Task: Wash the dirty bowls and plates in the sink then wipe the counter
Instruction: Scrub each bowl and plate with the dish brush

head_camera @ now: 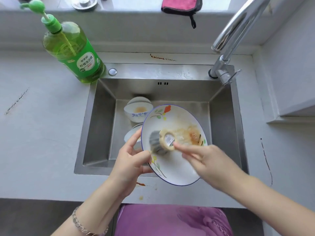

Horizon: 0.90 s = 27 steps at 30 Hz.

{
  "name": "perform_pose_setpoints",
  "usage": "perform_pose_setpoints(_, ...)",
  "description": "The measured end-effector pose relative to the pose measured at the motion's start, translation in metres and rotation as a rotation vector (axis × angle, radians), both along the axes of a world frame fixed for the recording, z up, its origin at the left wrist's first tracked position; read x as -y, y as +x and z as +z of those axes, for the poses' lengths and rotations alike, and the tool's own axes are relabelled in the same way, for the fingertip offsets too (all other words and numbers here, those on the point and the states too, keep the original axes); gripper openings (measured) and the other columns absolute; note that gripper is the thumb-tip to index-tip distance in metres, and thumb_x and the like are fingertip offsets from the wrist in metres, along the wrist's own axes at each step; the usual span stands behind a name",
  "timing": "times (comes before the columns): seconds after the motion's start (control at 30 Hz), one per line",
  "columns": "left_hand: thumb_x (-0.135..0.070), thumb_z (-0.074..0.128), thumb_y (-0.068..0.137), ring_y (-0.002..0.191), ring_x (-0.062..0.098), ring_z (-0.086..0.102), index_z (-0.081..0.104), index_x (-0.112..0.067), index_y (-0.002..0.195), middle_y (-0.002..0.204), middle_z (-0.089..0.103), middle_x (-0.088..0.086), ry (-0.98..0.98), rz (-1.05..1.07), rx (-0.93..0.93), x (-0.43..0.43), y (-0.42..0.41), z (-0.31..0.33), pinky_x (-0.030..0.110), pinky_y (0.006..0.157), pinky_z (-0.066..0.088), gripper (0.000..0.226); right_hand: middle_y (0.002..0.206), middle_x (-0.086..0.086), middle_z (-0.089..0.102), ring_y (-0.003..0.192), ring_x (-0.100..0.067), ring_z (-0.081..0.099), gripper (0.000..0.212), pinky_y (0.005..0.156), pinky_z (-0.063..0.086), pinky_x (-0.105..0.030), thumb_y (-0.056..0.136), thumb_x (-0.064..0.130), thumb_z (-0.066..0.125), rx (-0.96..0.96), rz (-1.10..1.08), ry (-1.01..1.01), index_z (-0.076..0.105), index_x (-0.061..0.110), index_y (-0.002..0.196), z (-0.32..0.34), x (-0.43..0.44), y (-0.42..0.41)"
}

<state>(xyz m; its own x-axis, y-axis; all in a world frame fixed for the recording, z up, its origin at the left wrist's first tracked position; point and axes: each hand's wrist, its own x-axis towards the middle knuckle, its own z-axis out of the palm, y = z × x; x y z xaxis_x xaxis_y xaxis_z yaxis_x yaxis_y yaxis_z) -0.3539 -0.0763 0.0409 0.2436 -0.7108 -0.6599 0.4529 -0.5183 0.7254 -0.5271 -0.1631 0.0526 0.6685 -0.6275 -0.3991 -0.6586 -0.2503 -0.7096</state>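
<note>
Support: pale grey stone counter (42, 133) with inset stainless-steel sink (102, 130).

On the counter, at the sink's back-left corner: upright green pump bottle of dish soap (73, 50).

Soiling on the counter:
- brown sauce streak (162, 57) behind the sink
- thin brown trail (266, 160) to its right
- orange-brown spots (141, 184) at the front edge
- dark hairline mark (17, 101) at left

On the sink floor: white bowl with blue pattern (138, 110), tan residue inside. A second white bowl (132, 133) sits nearer, partly hidden.

Chrome tap (226, 53) stands on the back-right deck.

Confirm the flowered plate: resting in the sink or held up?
Held up: the left hand grips the plate by its rim, and its near edge overlaps the sink's front rim and the counter.
</note>
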Motion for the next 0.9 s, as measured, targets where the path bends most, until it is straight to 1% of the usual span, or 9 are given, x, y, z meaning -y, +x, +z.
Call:
perform_pose_setpoints(0.1, 0.002, 0.046, 0.055, 0.068, 0.025, 0.057, 0.054, -0.031, 0.127, 0.079, 0.061, 0.01, -0.002, 0.017, -0.038, -0.002, 0.003, 0.0, 0.038, 0.057, 0.055, 0.079, 0.099, 0.012, 0.071, 0.08, -0.009, 0.064, 0.033, 0.079, 0.046, -0.027, 0.095, 0.029, 0.049, -0.17, -0.177, -0.052, 0.055, 0.051, 0.118, -0.015, 0.036, -0.013)
perform_pose_setpoints(0.2, 0.002, 0.047, 0.056, 0.081, 0.032, 0.05, 0.053, -0.03, 0.128, 0.087, 0.059, 0.011, 0.006, 0.084, -0.067, -0.004, 0.012, -0.003, 0.04, 0.06, 0.056, 0.079, 0.102, 0.007, 0.072, 0.078, -0.019, 0.058, 0.032, 0.073, 0.044, -0.031, 0.095, 0.032, 0.047, -0.32, -0.061, -0.078, 0.053, 0.051, 0.121, -0.014, 0.022, -0.036)
perform_pose_setpoints(0.3, 0.002, 0.048, 0.055, 0.077, 0.03, 0.055, 0.054, -0.031, 0.127, 0.083, 0.062, 0.01, 0.012, 0.099, -0.017, -0.002, 0.01, -0.006, 0.039, 0.06, 0.057, 0.08, 0.104, 0.014, 0.071, 0.08, -0.006, 0.063, 0.032, 0.079, 0.046, -0.027, 0.094, 0.034, 0.049, -0.228, 0.017, 0.074, 0.052, 0.059, 0.114, 0.001, -0.01, -0.029)
perform_pose_setpoints(0.43, 0.001, 0.046, 0.056, 0.071, 0.025, 0.054, 0.052, -0.034, 0.129, 0.079, 0.061, 0.008, -0.005, 0.042, -0.023, 0.005, -0.004, -0.006, 0.037, 0.059, 0.056, 0.081, 0.117, 0.023, 0.062, 0.112, 0.001, 0.057, 0.032, 0.095, 0.045, -0.025, 0.091, 0.026, 0.056, 0.022, -0.046, 0.056, 0.057, 0.054, 0.106, 0.0, 0.001, 0.0)
perform_pose_setpoints(0.53, 0.001, 0.045, 0.056, 0.082, 0.031, 0.043, 0.051, -0.03, 0.13, 0.092, 0.051, 0.011, -0.018, 0.061, -0.092, 0.005, 0.002, -0.005, 0.035, 0.054, 0.053, 0.08, 0.115, 0.011, 0.067, 0.087, -0.001, 0.064, 0.031, 0.082, 0.045, -0.024, 0.093, 0.027, 0.052, -0.096, -0.161, -0.011, 0.058, 0.048, 0.115, -0.009, 0.038, -0.003)
perform_pose_setpoints(0.63, 0.002, 0.045, 0.055, 0.083, 0.032, 0.049, 0.05, -0.024, 0.132, 0.089, 0.059, 0.012, -0.018, 0.132, -0.107, 0.002, 0.014, -0.006, 0.035, 0.052, 0.053, 0.081, 0.11, 0.008, 0.07, 0.103, -0.013, 0.063, 0.03, 0.088, 0.046, -0.03, 0.094, 0.028, 0.05, -0.217, -0.167, 0.021, 0.059, 0.048, 0.114, -0.007, 0.037, -0.018)
perform_pose_setpoints(0.77, 0.003, 0.047, 0.055, 0.079, 0.029, 0.052, 0.053, -0.023, 0.129, 0.086, 0.062, 0.011, -0.026, 0.116, -0.063, 0.003, 0.011, -0.007, 0.037, 0.057, 0.054, 0.079, 0.121, 0.016, 0.063, 0.116, -0.009, 0.055, 0.031, 0.095, 0.044, -0.03, 0.094, 0.028, 0.051, -0.051, 0.037, 0.061, 0.058, 0.046, 0.119, 0.009, -0.005, 0.009)
perform_pose_setpoints(0.83, 0.003, 0.045, 0.055, 0.079, 0.03, 0.048, 0.054, -0.022, 0.128, 0.085, 0.058, 0.012, -0.024, 0.105, -0.079, 0.004, 0.009, -0.006, 0.037, 0.058, 0.054, 0.077, 0.123, 0.016, 0.062, 0.115, -0.006, 0.056, 0.031, 0.097, 0.042, -0.026, 0.093, 0.026, 0.053, -0.001, 0.018, 0.029, 0.059, 0.042, 0.119, 0.006, 0.006, 0.02)
perform_pose_setpoints(0.9, 0.003, 0.044, 0.055, 0.082, 0.031, 0.042, 0.054, -0.021, 0.128, 0.091, 0.047, 0.012, -0.023, 0.095, -0.095, 0.003, 0.012, -0.004, 0.038, 0.058, 0.055, 0.077, 0.121, 0.013, 0.064, 0.096, -0.003, 0.062, 0.03, 0.092, 0.044, -0.025, 0.093, 0.027, 0.052, -0.042, -0.104, 0.007, 0.06, 0.042, 0.118, -0.005, 0.03, 0.017)
